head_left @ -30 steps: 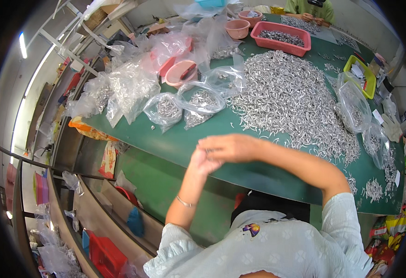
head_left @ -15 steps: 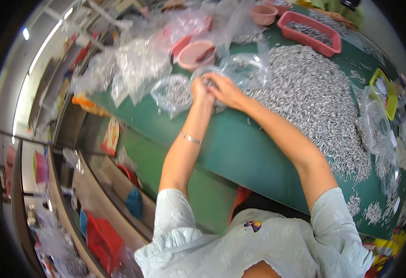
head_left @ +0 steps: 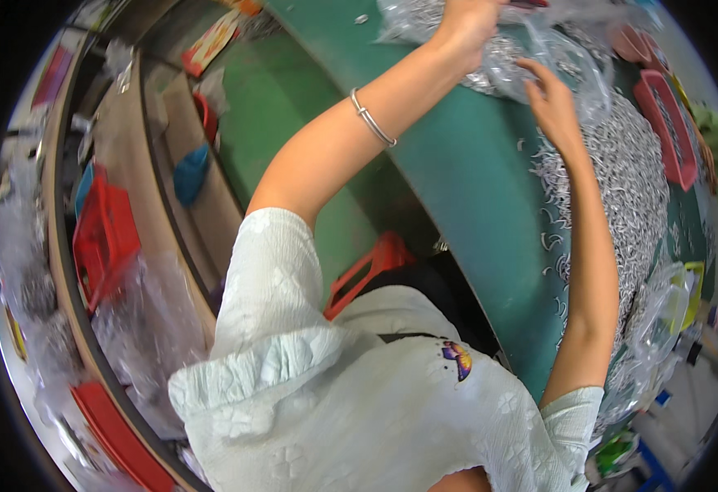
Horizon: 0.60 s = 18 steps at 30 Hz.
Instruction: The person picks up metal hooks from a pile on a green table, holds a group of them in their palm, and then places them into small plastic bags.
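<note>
My left hand (head_left: 470,33) is at the top edge over the table, above a clear plastic bag (head_left: 516,70) with small curved silver metal pieces in it. Its fingertips run out of view beside a dark red object (head_left: 528,3), so its grip is hidden. On the bag's right, my right hand (head_left: 552,105) has its fingers apart and holds nothing. Its fingertips are close to the plastic. A large heap of loose curved metal pieces (head_left: 633,209) spreads beneath and beyond my right forearm. Another filled clear bag (head_left: 412,18) lies left of my left hand.
A pink tray (head_left: 647,94) of metal pieces stands at the far right, with a pink bowl (head_left: 631,43) behind it. The green table (head_left: 457,180) ends in a long edge on my left. Wooden shelving (head_left: 141,107) holds a red basket (head_left: 104,238).
My view has swung, so the table sits higher and farther right. My hands, together at the bag before, are now apart; the left one is by the red object and the right one is open.
</note>
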Each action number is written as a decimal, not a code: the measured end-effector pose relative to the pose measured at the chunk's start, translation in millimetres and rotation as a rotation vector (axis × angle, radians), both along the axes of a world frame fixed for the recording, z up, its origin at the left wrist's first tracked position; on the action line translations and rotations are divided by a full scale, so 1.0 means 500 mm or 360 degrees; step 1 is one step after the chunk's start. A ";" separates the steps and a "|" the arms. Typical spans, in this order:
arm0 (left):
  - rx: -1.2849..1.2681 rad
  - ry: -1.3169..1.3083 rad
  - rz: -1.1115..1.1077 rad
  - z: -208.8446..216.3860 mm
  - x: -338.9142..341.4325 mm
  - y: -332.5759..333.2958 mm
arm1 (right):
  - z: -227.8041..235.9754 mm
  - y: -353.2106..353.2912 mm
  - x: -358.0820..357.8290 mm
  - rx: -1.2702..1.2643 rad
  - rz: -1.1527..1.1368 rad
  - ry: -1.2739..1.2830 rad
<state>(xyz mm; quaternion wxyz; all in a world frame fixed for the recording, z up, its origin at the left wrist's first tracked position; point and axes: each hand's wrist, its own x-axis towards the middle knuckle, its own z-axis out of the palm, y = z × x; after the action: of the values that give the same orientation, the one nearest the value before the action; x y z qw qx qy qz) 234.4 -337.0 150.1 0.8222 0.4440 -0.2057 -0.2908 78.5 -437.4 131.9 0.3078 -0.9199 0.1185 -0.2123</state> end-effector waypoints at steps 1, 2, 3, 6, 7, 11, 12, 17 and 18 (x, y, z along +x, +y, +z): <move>-0.0084 -0.0016 -0.0012 0.018 -0.024 0.041 | -0.003 -0.010 -0.021 -0.0080 0.0057 -0.0113; -0.0169 -0.0045 -0.0015 0.028 -0.039 0.082 | -0.006 -0.015 -0.044 -0.0172 0.0053 -0.0139; -0.0226 -0.0073 0.0189 0.023 -0.046 0.125 | -0.006 -0.004 -0.063 -0.0256 0.0056 -0.0170; -0.0253 -0.0150 0.0753 -0.017 -0.084 0.272 | 0.021 0.075 -0.104 -0.0155 -0.0068 -0.0095; -0.0170 -0.0165 0.0918 -0.039 -0.105 0.331 | 0.028 0.100 -0.113 -0.0230 0.0021 -0.0116; 0.0529 0.0477 0.0955 -0.338 -0.183 0.545 | 0.038 0.240 -0.099 -0.0347 0.0436 -0.0137; 0.0898 0.0715 0.0797 -0.365 -0.213 0.571 | 0.033 0.261 -0.095 -0.0312 0.0536 -0.0072; 0.1294 0.1053 0.0771 -0.572 -0.305 0.619 | -0.004 0.334 -0.030 -0.0334 0.0757 0.0028; 0.1297 0.1200 0.0742 -0.611 -0.309 0.619 | -0.017 0.342 -0.009 -0.0331 0.0771 0.0047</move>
<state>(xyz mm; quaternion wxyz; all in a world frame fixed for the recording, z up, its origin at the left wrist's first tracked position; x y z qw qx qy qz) 80.0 -27.5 -155.6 0.6441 0.6231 0.3308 -0.2958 73.8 -266.6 123.3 0.2516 -0.9511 -0.1233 -0.1301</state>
